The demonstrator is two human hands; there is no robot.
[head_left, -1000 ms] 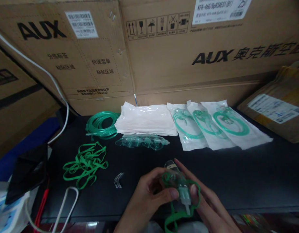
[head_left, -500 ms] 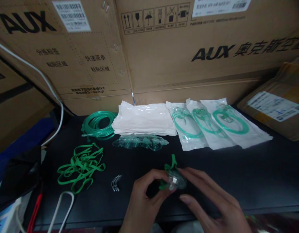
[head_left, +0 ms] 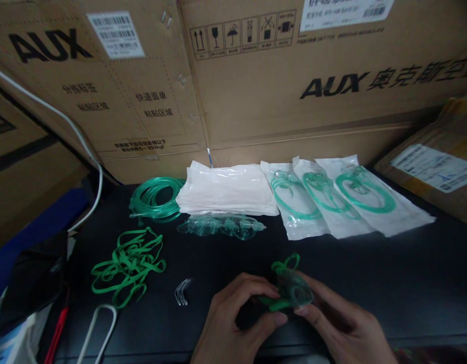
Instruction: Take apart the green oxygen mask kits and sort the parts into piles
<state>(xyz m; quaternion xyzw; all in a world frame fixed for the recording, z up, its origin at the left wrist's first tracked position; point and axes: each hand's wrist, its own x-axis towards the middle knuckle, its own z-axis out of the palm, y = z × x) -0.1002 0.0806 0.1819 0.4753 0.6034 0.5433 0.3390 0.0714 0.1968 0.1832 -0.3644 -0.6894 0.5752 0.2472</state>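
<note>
Both hands hold one clear green mask (head_left: 291,289) with a green elastic strap looped round it, low over the black table (head_left: 388,273) near its front edge. My left hand (head_left: 233,323) pinches its left side with thumb and fingers curled. On its right side, my right hand (head_left: 339,323) closes over the mask with its fingers. Small bent metal clips (head_left: 182,291) lie just left of my left hand.
A heap of green straps (head_left: 129,264) lies at the left, a green tubing coil (head_left: 155,198) behind it. A row of clear masks (head_left: 221,225), a stack of white bags (head_left: 227,189) and three sealed packs (head_left: 332,199) sit further back. Cardboard boxes (head_left: 256,76) wall the rear.
The mask has been turned over in both hands and now lies flatter; the strap that hung below the table edge is gathered round it. My right hand has closed onto it.
</note>
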